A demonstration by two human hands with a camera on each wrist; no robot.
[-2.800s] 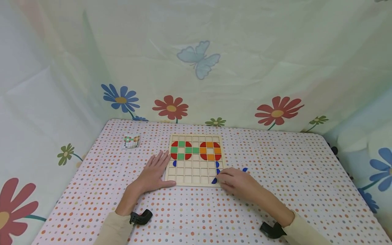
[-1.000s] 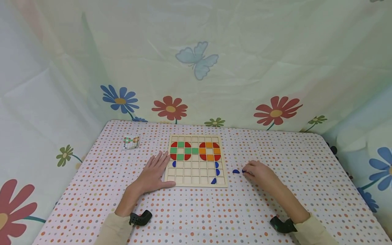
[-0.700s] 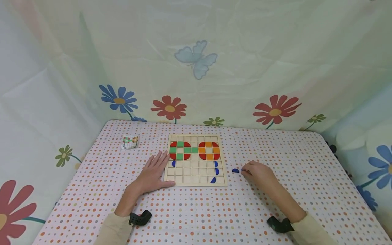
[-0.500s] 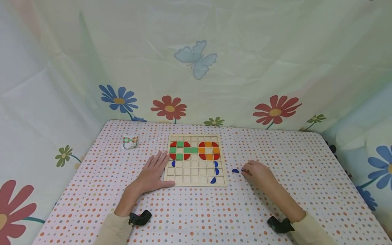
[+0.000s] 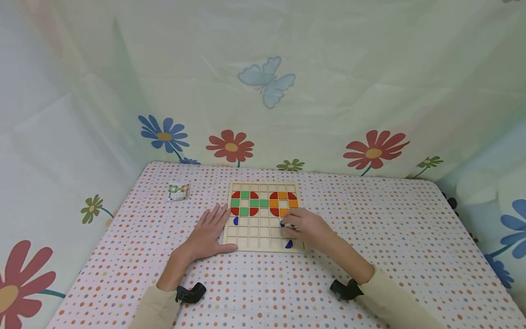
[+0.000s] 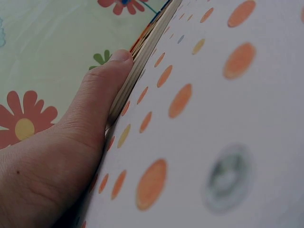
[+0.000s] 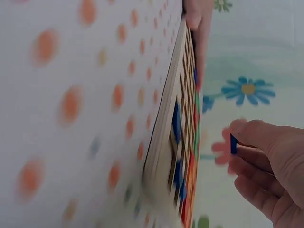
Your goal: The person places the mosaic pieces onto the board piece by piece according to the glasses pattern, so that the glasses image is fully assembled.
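Note:
My left hand lies with straight fingers along the left side of the wooden grid board. In the left wrist view its thumb touches the board's edge. Above the right part of the board, my right hand pinches a blue half-round tile between thumb and finger, clear of the grid in the right wrist view. Red, green and orange tiles form two rings in the upper rows. One blue tile sits lower left, and another blue tile lies tilted near the lower right. My right hand partly hides the right column.
A small pattern card lies at the table's back left. The dotted tablecloth surrounds the board, and a flowered curtain hangs behind. Black wrist cameras are strapped to both forearms.
My right hand has moved left from the table to over the board, carrying a blue half-round tile. The other blue tile on the cloth is now out of sight. The left hand has stayed put.

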